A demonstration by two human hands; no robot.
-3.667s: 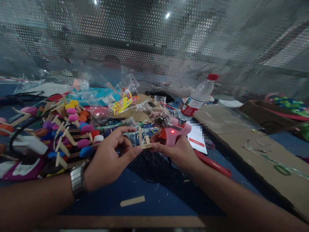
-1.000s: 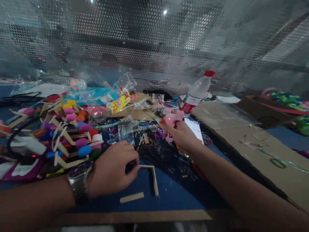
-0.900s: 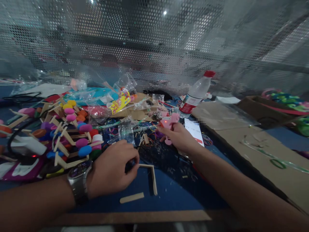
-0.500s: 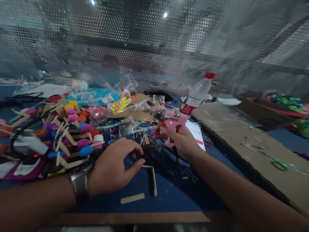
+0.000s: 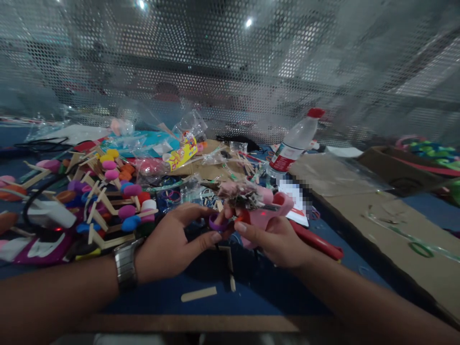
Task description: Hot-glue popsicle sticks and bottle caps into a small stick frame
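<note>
A purple ring-shaped piece (image 5: 217,222) is pinched between the thumb and fingers of my left hand (image 5: 176,239), which wears a metal watch. My right hand (image 5: 278,239) grips a pink glue gun (image 5: 271,213) with a small red light, held close beside the left fingers. Grey, crumpled material (image 5: 240,194) covers its front end. An orange-red bit (image 5: 241,220) shows by my right fingertips. Below the hands, two joined wooden sticks (image 5: 230,268) form a corner on the blue table, with a loose stick (image 5: 199,293) nearer the front edge.
Colourful caps and stick pieces (image 5: 115,201) pile up at the left, beside a purple-and-white device (image 5: 43,244). A red-capped bottle (image 5: 294,143) stands behind a phone (image 5: 296,203). Red-handled tool (image 5: 316,239) lies right of my right hand; cardboard (image 5: 359,206) is farther right.
My right hand has brought the glue gun nearer and leftward, beside my left hand. The purple piece is now between my left fingers. The red-handled tool has come into view.
</note>
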